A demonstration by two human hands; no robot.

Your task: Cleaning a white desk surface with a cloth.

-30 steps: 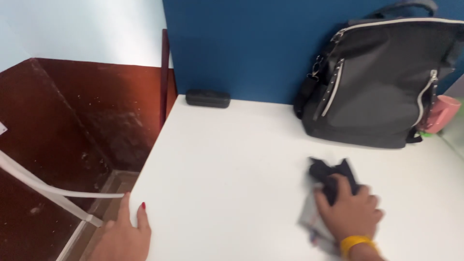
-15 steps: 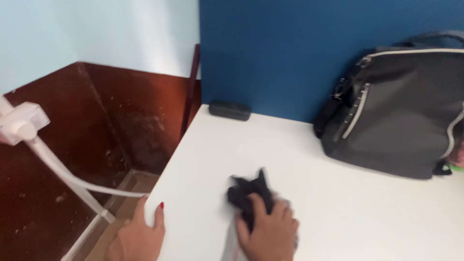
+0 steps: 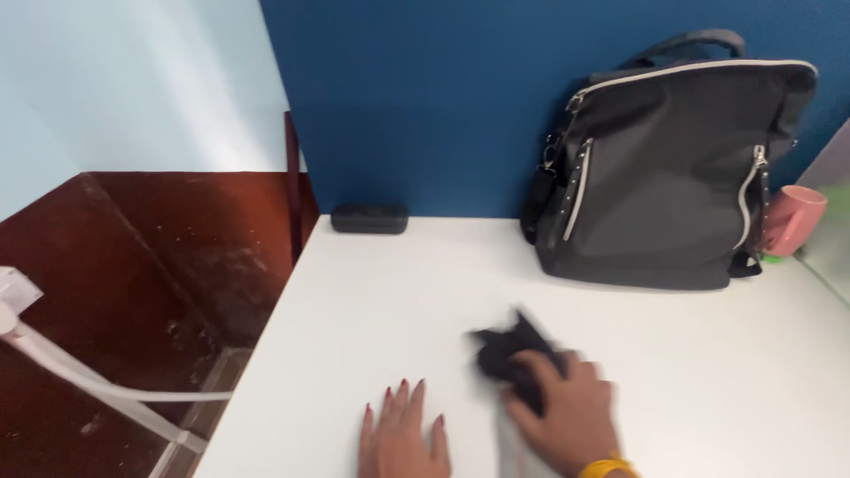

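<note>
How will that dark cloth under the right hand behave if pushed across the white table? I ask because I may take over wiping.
The dark cloth looks crumpled and peaked, so it is probably floppy and light. Under the right hand it would likely bunch rather than slide flat. The white table looks smooth, so it may glide easily.

- I see bright, even light on the white desk (image 3: 372,292), with no hard glare.
- Motion blur smears my right hand (image 3: 567,412) and the dark cloth (image 3: 505,350).
- A soft shadow lies under the backpack (image 3: 664,177), near the desk's far edge.
</note>
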